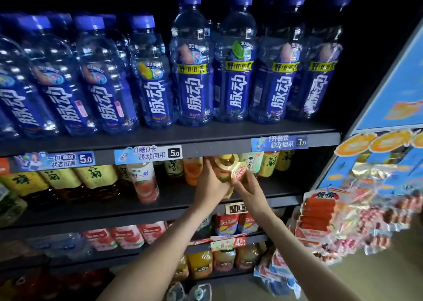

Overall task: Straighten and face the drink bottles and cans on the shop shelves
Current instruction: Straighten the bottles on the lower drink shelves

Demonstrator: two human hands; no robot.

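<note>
Bottle (222, 175) with a gold cap (225, 161) sits at the front of the second shelf (160, 200), tipped toward the viewer; whether its base touches the board cannot be told. A paper tag (239, 171) hangs at its neck. It looks full, so probably fairly heavy and stiff, with a smooth wrap that could slip. The body is the best place to grip, not the cap or the flimsy tag. The left hand (210, 186) curls round its left side, and the right hand (250, 192) clasps the right side, fingertips at the tag. Yellow-labelled tea bottles (96, 177) stand to the left, blue bottles (194, 90) line the shelf above, and snack packs (318, 213) hang well to the right.
</note>
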